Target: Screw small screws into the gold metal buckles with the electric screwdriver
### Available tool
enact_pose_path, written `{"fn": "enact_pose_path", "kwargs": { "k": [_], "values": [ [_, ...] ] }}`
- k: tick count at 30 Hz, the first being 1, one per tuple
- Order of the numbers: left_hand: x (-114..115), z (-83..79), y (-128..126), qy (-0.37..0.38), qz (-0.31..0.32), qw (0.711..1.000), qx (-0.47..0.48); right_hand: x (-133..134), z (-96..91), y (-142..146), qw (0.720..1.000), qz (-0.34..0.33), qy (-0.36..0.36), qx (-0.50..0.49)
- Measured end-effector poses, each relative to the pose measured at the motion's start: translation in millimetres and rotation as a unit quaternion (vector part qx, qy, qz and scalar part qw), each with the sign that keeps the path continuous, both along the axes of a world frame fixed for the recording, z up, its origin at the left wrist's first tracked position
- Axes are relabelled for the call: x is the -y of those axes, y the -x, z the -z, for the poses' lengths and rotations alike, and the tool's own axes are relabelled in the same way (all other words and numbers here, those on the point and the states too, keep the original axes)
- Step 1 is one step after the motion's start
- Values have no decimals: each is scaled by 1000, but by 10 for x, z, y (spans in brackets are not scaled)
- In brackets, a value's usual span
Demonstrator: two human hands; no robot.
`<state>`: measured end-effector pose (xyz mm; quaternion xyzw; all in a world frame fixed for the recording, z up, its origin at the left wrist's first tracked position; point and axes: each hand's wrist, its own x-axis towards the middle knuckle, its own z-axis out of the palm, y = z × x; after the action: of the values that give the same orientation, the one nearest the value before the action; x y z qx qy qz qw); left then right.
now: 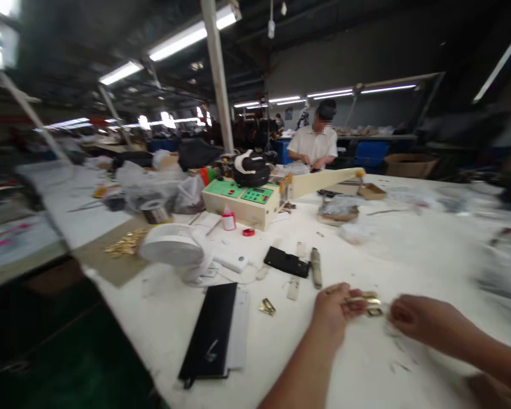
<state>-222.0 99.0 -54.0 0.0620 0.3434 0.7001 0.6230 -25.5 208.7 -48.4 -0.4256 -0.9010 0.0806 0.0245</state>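
Observation:
My left hand (334,312) is closed in a pinch on a small gold metal buckle (366,303) just above the white table (281,346). My right hand (417,318) is curled close to the buckle's right end; motion blur hides whether it touches it. Another gold buckle (266,307) lies on the table left of my hands. A black flat strap piece (210,332) lies near the table's front edge.
A cream machine with a green panel (244,201) stands mid-table, a black headset on top. A white tape roll (172,244), a pile of gold fittings (125,243), a black pouch (287,261) and plastic bags lie around. A person in a white shirt (315,145) works at the far side.

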Motion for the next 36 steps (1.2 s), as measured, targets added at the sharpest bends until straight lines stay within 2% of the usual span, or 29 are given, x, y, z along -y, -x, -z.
{"fn": "enact_pose_path", "kwargs": {
  "k": [2, 4, 6, 8, 12, 16, 22, 27, 31, 34, 36],
  "values": [
    [-56, 14, 38, -4, 10, 1000, 3, -24, -330, 121, 999, -14, -17, 27],
    [-132, 60, 71, -7, 20, 1000, 7, -124, -553, 232, 999, -5, -23, 30],
    [-174, 88, 89, -7, 29, 1000, 6, -224, -667, 310, 999, 1, -23, 35],
    [-172, 86, 96, -5, 29, 1000, 3, -287, -694, 374, 999, -19, -18, 40],
    [-158, 71, 104, 1, 24, 1000, 3, -368, -594, 513, 995, -76, -1, 59],
    [-186, 86, 109, 2, 26, 1000, 12, -438, -474, 614, 991, -100, 37, 82],
    [-98, 87, 35, 9, 11, 1000, 13, -358, -414, 616, 989, -124, 47, 72],
    [-117, 195, 16, -4, -9, 1000, 14, -471, -159, 569, 990, -108, 80, 43],
    [-104, 222, 1, -20, -6, 1000, 15, -509, 1, 559, 990, -85, 113, 20],
    [-98, 205, 5, -21, -7, 1000, 11, -502, 57, 580, 991, -70, 109, 26],
    [-94, 177, 12, -14, -9, 1000, 8, -483, 23, 593, 992, -66, 98, 37]
  ]
}}
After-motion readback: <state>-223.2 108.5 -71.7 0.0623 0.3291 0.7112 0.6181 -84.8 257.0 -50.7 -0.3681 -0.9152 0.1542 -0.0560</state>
